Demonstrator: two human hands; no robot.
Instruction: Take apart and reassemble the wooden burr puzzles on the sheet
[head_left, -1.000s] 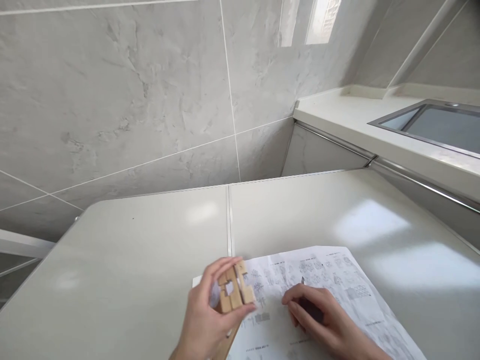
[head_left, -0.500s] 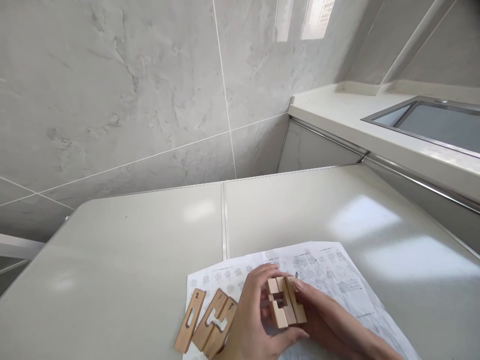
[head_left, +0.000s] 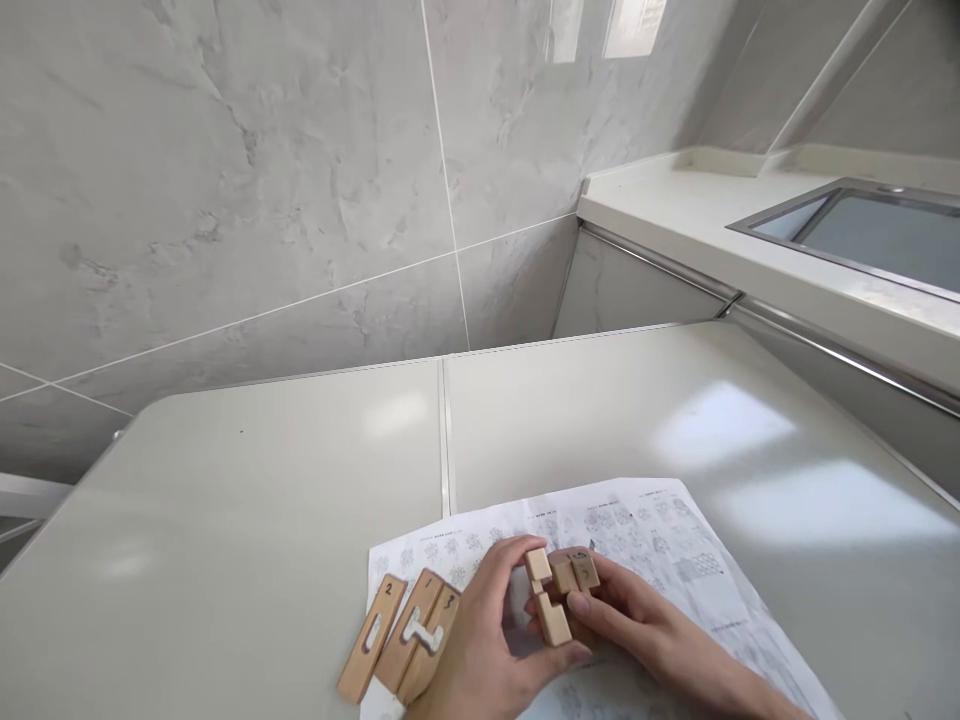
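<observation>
Both my hands grip a cluster of notched wooden puzzle blocks (head_left: pixel 559 590) just above a printed instruction sheet (head_left: pixel 660 550). My left hand (head_left: pixel 487 645) wraps round the cluster's left side, thumb under it. From the right, my right hand (head_left: pixel 645 625) pinches the blocks with its fingertips. Three flat wooden pieces (head_left: pixel 401 635) with cut-out slots and handwritten numbers lie side by side on the sheet's left edge, by my left wrist.
The sheet lies on a pale grey table (head_left: pixel 300 480) with a seam (head_left: pixel 444 440) down its middle. A grey tiled wall (head_left: pixel 262 180) stands behind. At the right runs a white counter (head_left: pixel 697 225) with a steel sink (head_left: pixel 870 235).
My left hand carried the block cluster to the right, uncovering the three flat pieces. My right hand rose from the sheet and took hold of the cluster too. The camera tilted down slightly.
</observation>
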